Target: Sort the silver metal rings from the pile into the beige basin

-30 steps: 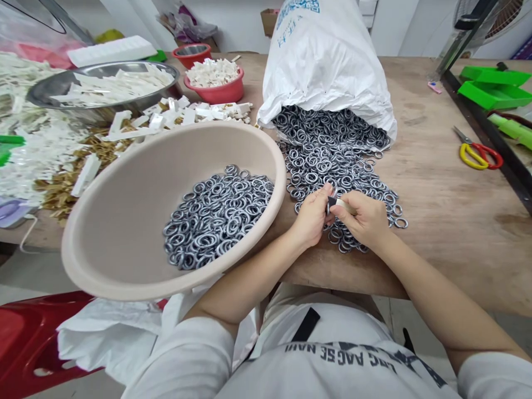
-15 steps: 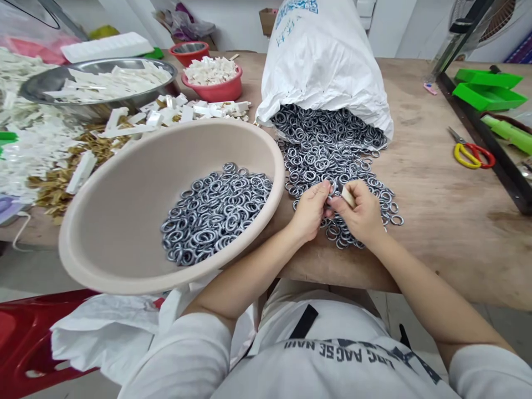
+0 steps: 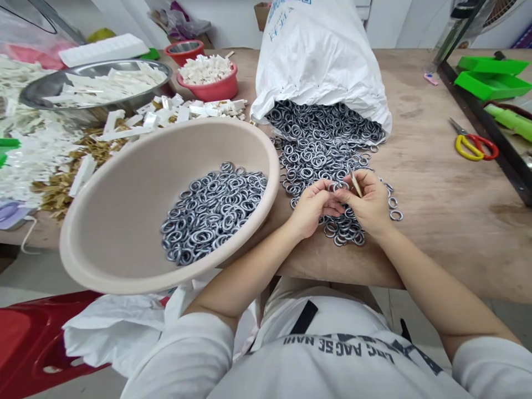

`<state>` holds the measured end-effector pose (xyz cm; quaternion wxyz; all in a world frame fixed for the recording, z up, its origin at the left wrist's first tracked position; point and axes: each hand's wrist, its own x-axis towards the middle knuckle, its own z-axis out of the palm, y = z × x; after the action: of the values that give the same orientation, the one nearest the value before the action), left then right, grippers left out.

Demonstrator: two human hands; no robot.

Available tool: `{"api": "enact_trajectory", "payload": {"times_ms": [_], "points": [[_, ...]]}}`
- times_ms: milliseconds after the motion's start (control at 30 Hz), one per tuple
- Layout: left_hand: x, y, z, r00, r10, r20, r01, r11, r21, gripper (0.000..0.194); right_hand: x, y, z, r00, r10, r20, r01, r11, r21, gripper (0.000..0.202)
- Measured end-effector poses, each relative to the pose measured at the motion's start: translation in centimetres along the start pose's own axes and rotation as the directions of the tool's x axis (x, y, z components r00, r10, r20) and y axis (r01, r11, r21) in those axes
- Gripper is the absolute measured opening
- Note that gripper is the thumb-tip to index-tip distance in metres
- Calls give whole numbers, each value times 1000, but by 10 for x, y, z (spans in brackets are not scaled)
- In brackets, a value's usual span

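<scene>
My left hand pinches a grey ring between thumb and fingers, over the pile of rings on the table. Close against it, my right hand is closed around a thin pale stick-like piece, its fingertips meeting the ring area. Whether the right fingers also grip a ring is hard to tell. The loose rings spill from the mouth of a white sack. To the left, a large beige basin tilts toward me with many grey rings inside.
Scissors with red and yellow handles lie on the table at the right, near green trays. A steel bowl, a red bowl and heaped white pieces stand at the left. A red chair is lower left.
My right hand has turned, so the pale piece now points more upright. The left fingers have spread a little below the ring. The view has shifted slightly.
</scene>
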<state>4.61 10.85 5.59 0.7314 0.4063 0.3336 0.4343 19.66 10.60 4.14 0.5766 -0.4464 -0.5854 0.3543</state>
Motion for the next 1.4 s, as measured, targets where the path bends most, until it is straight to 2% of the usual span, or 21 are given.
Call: {"api": "enact_trajectory", "payload": {"times_ms": [100,267,433,533,600,667,767,867,1067,1200,1400], "points": [[-2,0,2,999,-13,51,16,999,-42,25,-1,1,1,1000,16,17,-17,1000,27,37],[-4,-2,4,999,-30,23,29,998,59,36,2,-6,-1,990,99,97,-109,988,105,38],[-5,-5,5,999,31,7,-32,997,68,41,3,-7,-3,985,67,158,-83,992,97,47],[-6,-4,6,998,52,27,-53,997,58,39,2,-7,-3,984,77,162,-93,992,90,39],[-6,-3,7,998,58,21,-58,998,35,38,2,-9,-4,992,45,116,-49,998,30,34],[-7,0,7,998,53,-19,-53,999,6,39,0,-12,-7,995,-52,79,62,990,-129,31],[-6,2,8,995,47,-93,-50,998,-29,40,-4,-16,-9,965,-210,158,256,889,-379,33],[-6,3,9,990,47,-136,-55,997,-52,39,-8,-18,-8,930,-271,246,360,805,-473,35],[-7,-1,9,990,44,-137,-55,995,-83,46,-10,-14,-3,914,-302,272,405,737,-542,36],[-8,0,8,990,-7,-138,-4,997,-79,45,-10,-13,-4,917,-289,274,397,717,-573,40],[-5,5,5,992,-55,-114,49,997,-57,38,-13,-11,5,954,-202,220,293,781,-552,42]]}}
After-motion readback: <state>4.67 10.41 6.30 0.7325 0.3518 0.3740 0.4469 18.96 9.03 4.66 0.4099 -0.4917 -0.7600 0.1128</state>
